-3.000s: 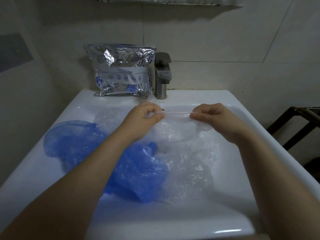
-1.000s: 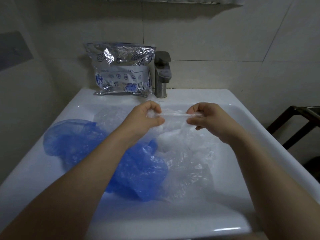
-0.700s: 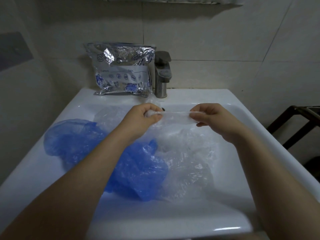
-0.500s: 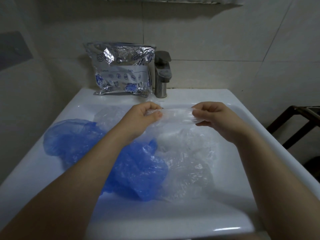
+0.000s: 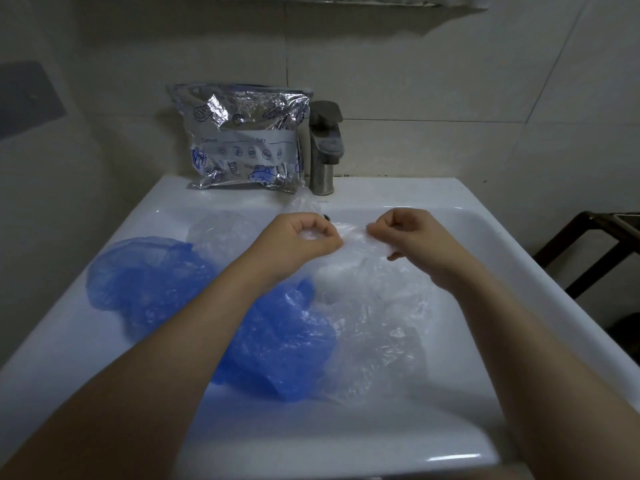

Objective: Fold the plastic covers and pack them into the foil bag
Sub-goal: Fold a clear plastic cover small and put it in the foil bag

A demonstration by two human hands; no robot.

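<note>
My left hand (image 5: 301, 237) and my right hand (image 5: 408, 235) each pinch an end of a clear plastic cover (image 5: 353, 237), bunched into a short strip between them above the sink. Below my hands lies a loose heap of clear plastic covers (image 5: 377, 327). Crumpled blue plastic covers (image 5: 166, 282) fill the left and middle of the basin. A silver foil bag (image 5: 244, 138) with blue prints stands upright on the back ledge, leaning against the wall, behind and left of my hands.
The white sink (image 5: 519, 268) holds all the covers. A metal faucet (image 5: 325, 147) stands just right of the foil bag. Tiled wall rises behind. A dark wooden frame (image 5: 595, 251) sits at the right, beyond the sink's edge.
My hands have come closer together, so the clear strip between them is shorter and more bunched. Everything else stays where it was.
</note>
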